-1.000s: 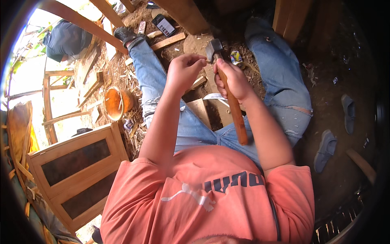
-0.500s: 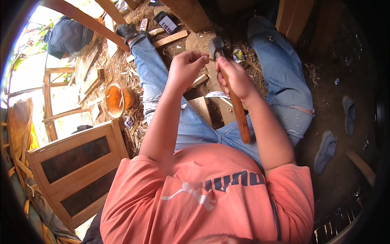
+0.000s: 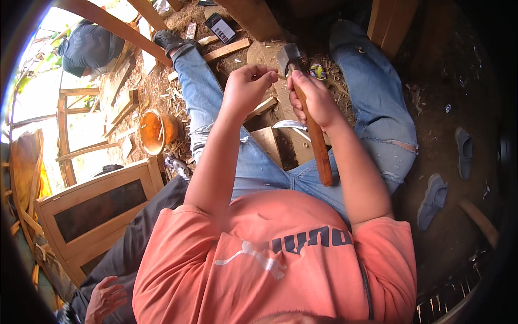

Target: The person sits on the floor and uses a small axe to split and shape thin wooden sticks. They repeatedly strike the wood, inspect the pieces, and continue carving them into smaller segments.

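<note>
My right hand (image 3: 314,102) is wrapped round the wooden handle of a hammer (image 3: 318,154). Its dark metal head points away from me, and the handle's end reaches back toward my lap. Just left of the hammer head, my left hand (image 3: 248,89) is closed, thumb and fingertips pinched together. Whatever sits in that pinch is too small to make out. Below both hands, a wooden board (image 3: 294,143) lies between my outstretched legs in jeans. A pale curved strip (image 3: 289,125) rests across it.
At left stand an orange bucket (image 3: 162,132) and a framed wooden panel (image 3: 100,210). Beside me are a person's dark trousers (image 3: 143,232) and hand (image 3: 107,297). Another person (image 3: 91,48) bends at far left. A phone (image 3: 220,28) lies ahead; shoes (image 3: 431,200) lie right.
The hammer head has tipped up and slightly away from my left hand. A person in dark trousers has come into view at my left, partly covering the panel. My left hand stays put.
</note>
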Tool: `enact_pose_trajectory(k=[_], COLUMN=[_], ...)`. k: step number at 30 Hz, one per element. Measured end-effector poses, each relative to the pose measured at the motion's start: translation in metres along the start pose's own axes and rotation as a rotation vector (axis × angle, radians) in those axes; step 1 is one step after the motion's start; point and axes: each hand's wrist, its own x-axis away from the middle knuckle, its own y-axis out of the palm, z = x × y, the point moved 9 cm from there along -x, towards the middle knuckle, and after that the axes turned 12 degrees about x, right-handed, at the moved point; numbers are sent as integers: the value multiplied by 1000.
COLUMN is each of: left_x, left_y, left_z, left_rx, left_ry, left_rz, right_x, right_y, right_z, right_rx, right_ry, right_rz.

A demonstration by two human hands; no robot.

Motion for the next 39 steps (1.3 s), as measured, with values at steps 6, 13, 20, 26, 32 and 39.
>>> enact_pose_trajectory(k=[6,13,20,26,32,39], left_x=[0,-3,-7,-6,-6,-6], left_y=[-3,-8,-4,1,4,7], left_z=[-1,-14,-16,-10,-12,-8], left_rx=[13,74,157,58,73,66], left_ry=[-9,-27,-40,-25,-21,-12], left_rz=[-4,7,-3,-10,-40,-17], right_x=[-17,-22,9,1,-11,-8], right_y=[-15,-19,-6,-1,-2,-7], right_z=[31,29,-20,-4,19,22], right_rx=[85,6,-50,-115,38,85], right_ry=[79,79,-44,-39,32,71], right_rz=[101,59,46,0,65,90])
